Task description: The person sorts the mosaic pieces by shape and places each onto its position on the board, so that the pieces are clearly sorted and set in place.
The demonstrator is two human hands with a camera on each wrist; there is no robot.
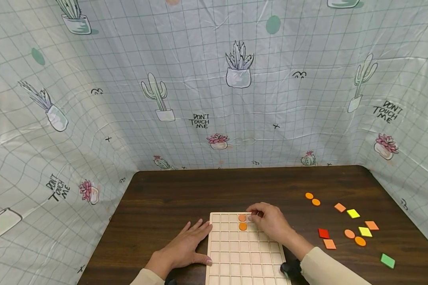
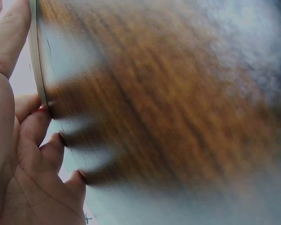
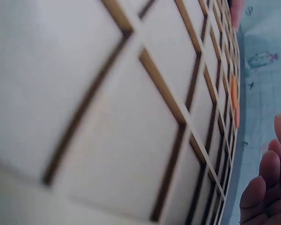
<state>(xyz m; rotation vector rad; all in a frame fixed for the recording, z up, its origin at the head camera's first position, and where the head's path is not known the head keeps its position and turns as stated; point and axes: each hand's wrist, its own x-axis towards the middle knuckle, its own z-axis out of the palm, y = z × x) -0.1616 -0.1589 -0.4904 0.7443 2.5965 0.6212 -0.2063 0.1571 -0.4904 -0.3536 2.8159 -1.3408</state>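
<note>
A pale wooden grid board (image 1: 225, 247) lies on the dark table, its cells divided by thin raised strips. Two round pieces sit one above the other in its upper cells: a light orange disc (image 1: 242, 217) and a deeper orange disc (image 1: 243, 226). My left hand (image 1: 185, 246) spreads along the board's left edge, fingertips near the upper corner and thumb at the rim lower down. Over the top rows, just right of the discs, my right hand (image 1: 271, 222) bends its fingers down toward the cells. I cannot tell whether its fingertips pinch a piece.
Loose pieces lie right of the board: orange discs (image 1: 316, 202), a red square (image 1: 323, 233), yellow squares (image 1: 353, 213), light orange squares (image 1: 329, 244) and a green square (image 1: 388, 261). A patterned curtain (image 1: 199, 91) surrounds the table (image 1: 171, 194) at its back and sides.
</note>
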